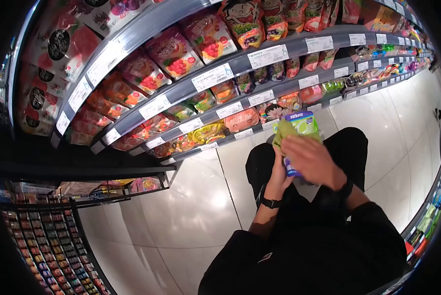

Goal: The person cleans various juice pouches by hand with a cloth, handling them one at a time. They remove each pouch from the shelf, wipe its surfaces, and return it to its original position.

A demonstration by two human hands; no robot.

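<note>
Above my knees, my left hand [278, 173] is wrapped round the left side of a green and purple candy bag [303, 123]. My right hand [310, 160] lies across the front of the bag, its fingers pointing up and left and covering the middle. The bag's top, with a purple band and white lettering, shows above the fingers, and a strip of its lower edge shows between the hands. A second green piece beside the right fingertips is too blurred to make out.
Curved shelves [254, 105] of candy bags with price labels run across the top, close in front of the knees. A black rack [78, 204] of small packets stands at lower left. More goods [424, 223] line the right edge. Pale tiles [181, 206] cover the floor.
</note>
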